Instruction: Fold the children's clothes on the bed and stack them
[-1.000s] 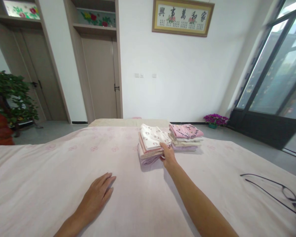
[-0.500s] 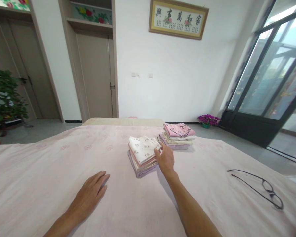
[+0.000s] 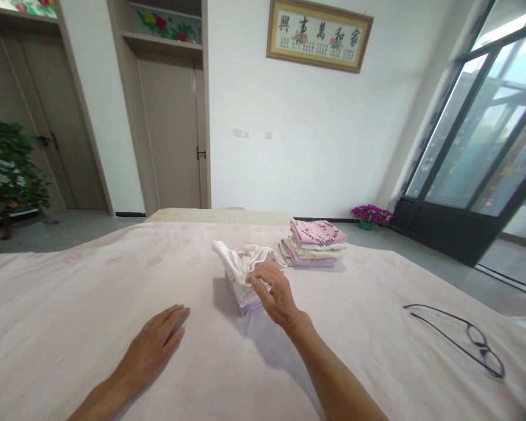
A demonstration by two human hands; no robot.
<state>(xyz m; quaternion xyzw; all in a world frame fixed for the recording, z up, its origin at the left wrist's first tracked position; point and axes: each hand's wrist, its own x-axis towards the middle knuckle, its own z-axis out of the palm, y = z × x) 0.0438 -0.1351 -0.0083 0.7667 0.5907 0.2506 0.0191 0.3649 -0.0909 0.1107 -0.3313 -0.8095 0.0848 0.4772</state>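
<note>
pink sheet (image 3: 201,386): soft, faintly wrinkled cloth with pale flower motifs, spread under everything close by.
left hand (image 3: 153,342): palm down on the sheet, fingers stretched out and lying close together, near the small stack and to its left.
black-framed glasses (image 3: 481,346): thin arms unfolded, lying on the sheet well to the right of both hands.
right hand (image 3: 275,295): thumb and fingers pinching the near edge of the white cloth, wrist bent above the sheet.
white cloth (image 3: 231,262): thin, limp, bunched into loose curved folds, just beyond the pinching fingertips and to their left, over the small stack; whether its underside touches the stack is hidden.
small stack (image 3: 249,305): folded soft fabric, lilac at the bottom, below the white cloth and partly behind the right hand.
taller stack (image 3: 318,250): squared folded layers, pink with dark lettering on top, then white, cream and lilac, beyond the right hand and to its right.
magenta flowers (image 3: 371,213): dense, ruffled clump in a green pot on the floor.
framed panel (image 3: 319,36): gold-toned border, dark characters, on the smooth white wall.
</note>
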